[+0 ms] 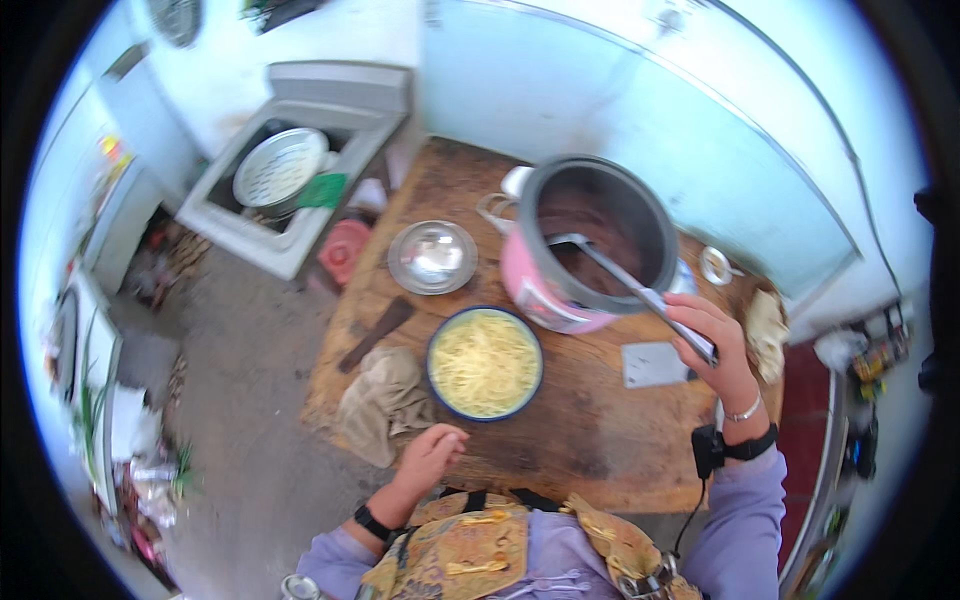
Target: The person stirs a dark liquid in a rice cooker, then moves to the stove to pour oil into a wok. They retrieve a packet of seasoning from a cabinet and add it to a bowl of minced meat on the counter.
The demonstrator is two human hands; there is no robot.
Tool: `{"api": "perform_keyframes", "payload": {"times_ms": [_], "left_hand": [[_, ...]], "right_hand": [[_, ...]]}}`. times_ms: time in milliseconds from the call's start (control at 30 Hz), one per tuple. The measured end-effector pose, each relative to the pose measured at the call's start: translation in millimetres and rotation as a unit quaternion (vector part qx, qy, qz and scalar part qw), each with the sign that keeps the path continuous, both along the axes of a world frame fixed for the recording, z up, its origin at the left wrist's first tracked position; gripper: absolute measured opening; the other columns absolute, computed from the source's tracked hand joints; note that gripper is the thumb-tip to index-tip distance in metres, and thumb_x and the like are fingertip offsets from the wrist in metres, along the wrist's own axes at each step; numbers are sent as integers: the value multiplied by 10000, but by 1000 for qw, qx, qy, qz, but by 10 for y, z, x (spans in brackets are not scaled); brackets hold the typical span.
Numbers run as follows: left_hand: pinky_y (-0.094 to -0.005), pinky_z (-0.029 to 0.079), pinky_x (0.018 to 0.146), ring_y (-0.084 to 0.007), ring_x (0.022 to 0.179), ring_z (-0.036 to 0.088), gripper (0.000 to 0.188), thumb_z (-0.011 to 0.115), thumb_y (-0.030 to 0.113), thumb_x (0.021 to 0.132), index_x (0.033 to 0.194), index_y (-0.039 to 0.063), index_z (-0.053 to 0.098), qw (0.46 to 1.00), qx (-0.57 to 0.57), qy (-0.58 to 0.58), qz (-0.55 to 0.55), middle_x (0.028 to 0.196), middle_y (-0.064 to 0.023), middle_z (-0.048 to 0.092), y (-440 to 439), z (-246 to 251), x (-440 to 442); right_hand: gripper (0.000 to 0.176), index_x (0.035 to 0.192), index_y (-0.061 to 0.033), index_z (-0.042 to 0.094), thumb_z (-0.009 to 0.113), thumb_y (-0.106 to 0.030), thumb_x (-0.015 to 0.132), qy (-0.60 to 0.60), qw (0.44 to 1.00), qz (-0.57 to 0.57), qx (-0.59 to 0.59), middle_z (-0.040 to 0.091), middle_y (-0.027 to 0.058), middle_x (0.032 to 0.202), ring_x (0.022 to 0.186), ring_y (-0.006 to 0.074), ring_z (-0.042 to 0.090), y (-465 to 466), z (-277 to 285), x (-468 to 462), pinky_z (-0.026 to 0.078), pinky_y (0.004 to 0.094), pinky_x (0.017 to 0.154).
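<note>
My right hand point(709, 337) grips the handle of a metal ladle point(622, 274). The ladle reaches over the rim of a pink rice cooker point(521, 274), and its head is inside the dark inner pot. A dark reddish-brown liquid or mash point(611, 217) fills part of that pot. Near the table's front edge, my left hand point(439, 454) is loosely curled, with nothing visible in it. Just beyond the left hand stands a blue-rimmed bowl point(541, 367) of pale yellow shreds point(486, 364). A crumpled beige cloth point(386, 397) lies left of the bowl.
The wooden table point(555, 457) also carries an upturned metal bowl point(433, 257), a dark wooden stick point(379, 331), a cleaver blade point(652, 365) and a pale cloth point(765, 337). At the back left, a sink point(289, 255) holds a colander point(281, 165); a red plastic container point(345, 251) stands between.
</note>
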State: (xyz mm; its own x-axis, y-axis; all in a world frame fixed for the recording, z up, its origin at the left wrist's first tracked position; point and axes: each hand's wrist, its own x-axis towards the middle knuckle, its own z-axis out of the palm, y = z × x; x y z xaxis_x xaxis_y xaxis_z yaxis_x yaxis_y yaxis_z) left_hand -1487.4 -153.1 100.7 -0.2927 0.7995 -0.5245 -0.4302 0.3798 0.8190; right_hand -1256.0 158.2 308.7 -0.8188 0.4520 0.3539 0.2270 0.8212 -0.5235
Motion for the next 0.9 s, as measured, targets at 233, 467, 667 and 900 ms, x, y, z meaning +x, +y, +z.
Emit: {"api": "perform_keyframes", "payload": {"times_ms": [233, 467, 667, 900], "left_hand": [[-210, 462, 685, -62, 759, 535, 220, 477, 205, 995, 1069, 52, 616, 999, -20, 16, -47, 880, 7, 598, -56, -32, -69], [-224, 478, 705, -66, 759, 536, 224, 490, 201, 990, 1071, 34, 617, 995, -30, -12, -97, 895, -15, 601, -14, -224, 12], [-219, 473, 677, -64, 746, 548, 197, 487, 179, 991, 1064, 55, 621, 986, -48, -20, -156, 864, 2, 603, 71, -251, 230], [-203, 449, 664, -57, 714, 512, 172, 503, 163, 986, 1044, 57, 624, 978, -37, 36, -200, 851, 3, 595, 58, -387, 832]], "right_hand": [[403, 1124, -23, 634, 622, 74, 733, 50, 995, -66, 63, 612, 168, 1212, 1099, 310, 607, 170, -555, -256, 469, 356, 951], [419, 1146, -19, 613, 674, 43, 735, 27, 987, -86, 136, 587, 183, 1240, 1133, 330, 577, 123, -816, -135, 455, 383, 974], [683, 1330, -63, 505, 750, 7, 696, -7, 983, -174, 57, 558, 147, 1305, 1204, 324, 530, -47, -823, 132, 442, 387, 1004], [256, 1027, -85, 654, 723, -106, 781, -1, 980, -198, -35, 681, 81, 988, 865, 270, 658, -1338, -1433, 1751, 539, 338, 774]]}}
